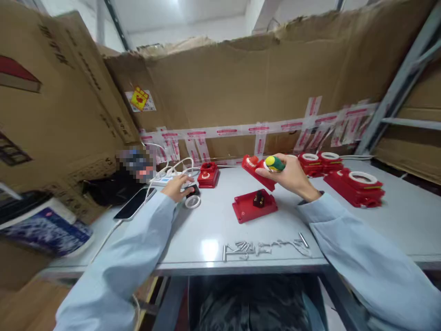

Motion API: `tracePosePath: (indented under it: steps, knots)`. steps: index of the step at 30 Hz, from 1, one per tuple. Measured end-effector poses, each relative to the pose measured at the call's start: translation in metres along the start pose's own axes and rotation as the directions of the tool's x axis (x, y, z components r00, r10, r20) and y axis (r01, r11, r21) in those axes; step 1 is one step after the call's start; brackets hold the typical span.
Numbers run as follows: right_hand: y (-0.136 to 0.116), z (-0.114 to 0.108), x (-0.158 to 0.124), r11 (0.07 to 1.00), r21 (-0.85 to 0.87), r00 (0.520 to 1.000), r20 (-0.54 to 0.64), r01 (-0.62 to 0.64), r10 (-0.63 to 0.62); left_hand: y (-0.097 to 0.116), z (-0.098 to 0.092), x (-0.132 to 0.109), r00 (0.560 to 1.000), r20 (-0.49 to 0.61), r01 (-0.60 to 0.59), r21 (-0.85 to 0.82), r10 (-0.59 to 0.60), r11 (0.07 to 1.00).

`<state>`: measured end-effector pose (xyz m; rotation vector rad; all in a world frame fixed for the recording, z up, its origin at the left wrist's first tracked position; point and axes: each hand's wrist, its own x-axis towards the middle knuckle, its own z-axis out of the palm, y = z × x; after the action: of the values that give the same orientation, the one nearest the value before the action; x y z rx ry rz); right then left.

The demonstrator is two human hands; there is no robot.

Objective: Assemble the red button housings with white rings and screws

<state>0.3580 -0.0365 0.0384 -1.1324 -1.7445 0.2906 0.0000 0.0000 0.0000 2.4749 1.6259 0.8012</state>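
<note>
My right hand [292, 177] is closed around a screwdriver with a green and yellow handle [274, 163] and also holds a red cover plate [257, 171] tilted above the table. Below it lies an open red box base [254, 205] with a dark part inside. My left hand [177, 186] reaches out to the left, its fingers resting on a small black part [193, 189] beside a white ring [192, 202].
Several screws [262, 248] lie near the grey table's front edge [241, 266]. More red boxes with white rings [354, 186] sit at right, one red box [208, 174] at centre. A phone [135, 203] on a cable, power strip and cardboard walls surround.
</note>
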Motion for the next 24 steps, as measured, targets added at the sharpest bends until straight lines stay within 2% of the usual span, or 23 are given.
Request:
tracePosePath:
  steps: [3, 5, 7, 9, 11, 12, 14, 16, 18, 22, 24]
  knots:
    - [-0.015, 0.004, -0.013, 0.996, -0.032, 0.996, -0.032, 0.081, -0.082, 0.052, 0.005, -0.009, 0.994, -0.017, -0.107, -0.211, 0.105, 0.972]
    - [-0.024, 0.007, -0.021, 0.981, -0.05, 0.982, -0.015, 0.186, -0.187, 0.086, 0.013, -0.012, 0.991, -0.003, -0.119, -0.476, 0.134, 0.871]
    - [-0.03, 0.008, -0.028, 0.944, -0.038, 0.944, 0.004, 0.328, -0.329, 0.116, 0.023, -0.013, 0.989, -0.041, -0.123, -0.748, 0.141, 0.652]
    - [-0.031, 0.009, -0.033, 0.901, -0.021, 0.901, -0.007, 0.433, -0.434, 0.137, 0.031, -0.012, 0.988, -0.01, -0.065, -0.929, 0.153, 0.365]
    - [-0.03, 0.009, -0.034, 0.866, -0.033, 0.865, -0.026, 0.5, -0.501, 0.15, 0.033, -0.011, 0.978, 0.108, 0.094, -0.992, 0.18, 0.085]
    - [-0.029, 0.01, -0.034, 0.842, -0.048, 0.842, -0.027, 0.537, -0.539, 0.154, 0.033, -0.012, 0.963, 0.167, 0.176, -0.984, 0.212, -0.022]
    - [-0.027, 0.011, -0.034, 0.778, -0.098, 0.781, -0.012, 0.621, -0.625, 0.158, 0.031, -0.013, 0.931, 0.251, 0.299, -0.941, 0.265, -0.159]
    - [-0.028, 0.013, -0.033, 0.711, -0.137, 0.72, 0.029, 0.69, -0.694, 0.159, 0.03, -0.015, 0.92, 0.284, 0.345, -0.913, 0.27, -0.216]
    - [-0.03, 0.015, -0.033, 0.672, -0.148, 0.685, 0.062, 0.726, -0.726, 0.16, 0.031, -0.016, 0.921, 0.296, 0.354, -0.908, 0.255, -0.224]
    - [-0.032, 0.017, -0.035, 0.654, -0.111, 0.662, 0.076, 0.749, -0.745, 0.16, 0.036, -0.019, 0.915, 0.29, 0.351, -0.916, 0.281, -0.194]
    - [-0.032, 0.017, -0.036, 0.673, -0.05, 0.675, 0.06, 0.738, -0.736, 0.161, 0.038, -0.022, 0.93, 0.223, 0.278, -0.947, 0.292, -0.16]
